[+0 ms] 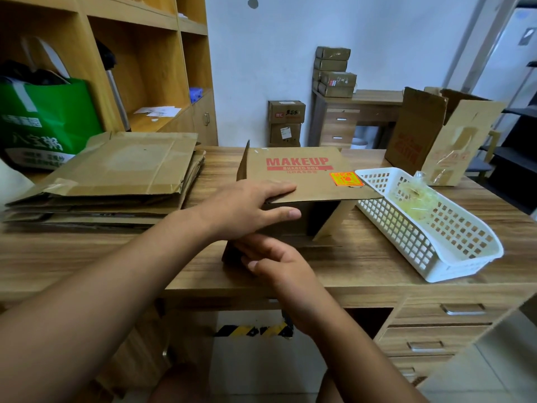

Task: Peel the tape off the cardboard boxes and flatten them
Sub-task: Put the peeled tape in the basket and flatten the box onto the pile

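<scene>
Here, white basket (465, 267) holding wadded tape (418, 199), left hand (247, 209) gripping MAKEUP box (305, 177)

1 head camera — forward and down, close over desk (72, 248)

**Box hemmed at both sides, room at the front corners**

The box (305, 181) stands mid-desk. On its left the flat stack (116, 175) leaves only a narrow strip of desk (72, 257) between them. On its right the basket (465, 257) lies just beside it, and the corner of the box's top panel meets the basket rim, so no gap shows there. Behind the box, a band of wood runs back to the open box (436, 135) at the far right. The front left of the desk is bare, as is a wedge between box and basket. The left hand (247, 210) and right hand (276, 257) grip the box's near side, and both forearms cross the middle of the front edge.
</scene>
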Tool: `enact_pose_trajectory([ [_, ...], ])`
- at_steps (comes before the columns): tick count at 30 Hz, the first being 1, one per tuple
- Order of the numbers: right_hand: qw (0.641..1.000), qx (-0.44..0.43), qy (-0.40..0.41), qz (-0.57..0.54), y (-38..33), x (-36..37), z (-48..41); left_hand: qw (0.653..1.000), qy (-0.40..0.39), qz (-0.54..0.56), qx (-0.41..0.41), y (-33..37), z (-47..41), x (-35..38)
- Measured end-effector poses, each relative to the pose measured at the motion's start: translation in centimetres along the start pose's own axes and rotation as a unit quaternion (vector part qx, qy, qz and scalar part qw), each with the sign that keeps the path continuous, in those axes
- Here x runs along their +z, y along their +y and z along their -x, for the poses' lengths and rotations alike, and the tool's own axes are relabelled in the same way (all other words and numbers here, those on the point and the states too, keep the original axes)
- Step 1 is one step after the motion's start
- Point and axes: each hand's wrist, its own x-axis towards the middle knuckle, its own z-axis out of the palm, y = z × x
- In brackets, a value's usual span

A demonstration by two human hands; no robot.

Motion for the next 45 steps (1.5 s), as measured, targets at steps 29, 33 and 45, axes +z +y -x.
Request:
enact_pose_trajectory([
  [29,0.867,0.015,0.124,0.483,-9.4,-12.1,-3.6,0.997,0.028,0.066,-0.015,0.0,0.5,-0.1],
  [33,0.866,-0.007,0.116,0.486,-8.9,-12.3,-3.6,0.994,0.056,0.094,-0.029,-0.9,0.9,0.8],
  [45,0.893,-0.018,0.239,0.38,-7.6,-13.0,-3.1,0.989,0.016,0.125,-0.076,-1.7,1.1,1.7],
])
